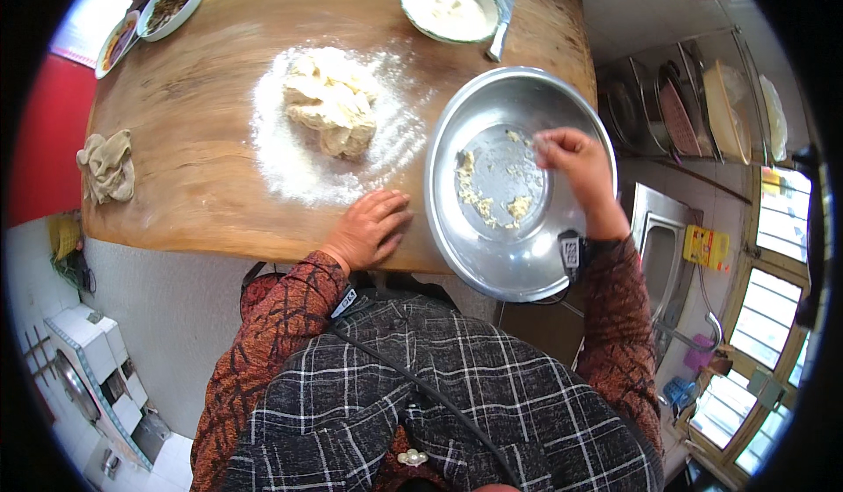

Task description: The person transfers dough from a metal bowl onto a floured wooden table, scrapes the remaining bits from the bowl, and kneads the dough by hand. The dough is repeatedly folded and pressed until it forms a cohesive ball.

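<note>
A large metal basin (518,268) sits at the table's right side, with dough scraps (477,200) stuck to its bottom. Over its right half is my right hand (575,165), fingertips drawn together in a pinch; what they hold, if anything, is too small to make out. My left hand (371,227) rests palm down on the wooden table near its front edge, left of the basin, fingers stretched out and holding nothing. Beyond it a rough lump of dough (332,105) lies on a patch of white flour (285,162).
At the back stands a bowl of flour (450,10) beside a knife (500,35). Two dishes of food, one a white oval dish (195,2), are at the far left. A crumpled cloth (107,167) lies on the left edge of the table (193,97). A sink (660,246) is to the right.
</note>
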A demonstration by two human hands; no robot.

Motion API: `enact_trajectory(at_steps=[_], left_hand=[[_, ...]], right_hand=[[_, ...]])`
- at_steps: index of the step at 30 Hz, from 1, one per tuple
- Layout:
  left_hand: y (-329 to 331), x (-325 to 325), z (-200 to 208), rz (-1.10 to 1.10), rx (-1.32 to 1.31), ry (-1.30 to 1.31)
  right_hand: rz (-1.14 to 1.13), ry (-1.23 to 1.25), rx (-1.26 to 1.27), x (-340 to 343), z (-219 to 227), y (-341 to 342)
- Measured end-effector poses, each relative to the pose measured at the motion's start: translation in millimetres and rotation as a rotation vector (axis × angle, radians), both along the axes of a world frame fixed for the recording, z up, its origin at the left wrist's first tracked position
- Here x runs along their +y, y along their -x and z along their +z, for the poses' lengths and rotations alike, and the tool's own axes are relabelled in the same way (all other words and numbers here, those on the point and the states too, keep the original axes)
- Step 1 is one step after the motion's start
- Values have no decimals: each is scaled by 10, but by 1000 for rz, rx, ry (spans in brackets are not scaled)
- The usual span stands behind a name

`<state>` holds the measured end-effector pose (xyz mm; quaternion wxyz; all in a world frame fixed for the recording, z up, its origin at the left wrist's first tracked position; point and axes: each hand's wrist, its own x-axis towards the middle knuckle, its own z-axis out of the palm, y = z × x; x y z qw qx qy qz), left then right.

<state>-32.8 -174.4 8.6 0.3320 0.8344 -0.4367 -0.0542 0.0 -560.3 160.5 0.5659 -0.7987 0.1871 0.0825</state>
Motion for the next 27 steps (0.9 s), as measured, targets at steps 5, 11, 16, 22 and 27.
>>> enact_trajectory(at_steps=[5,11,16,22,27], left_hand=[[-2,-9,46,-1,-1,-26],[5,-19,68,6,-8,-25],[7,-22,88,3,2,-25],[7,-17,85,2,9,-26],[3,-6,68,6,1,-48]], right_hand=[[25,217,162,-43,-392,812],[-111,209,42,-47,-520,1035],[-48,302,-45,89,-600,966],[-106,481,-19,54,-581,882],[-11,506,182,8,-633,977]])
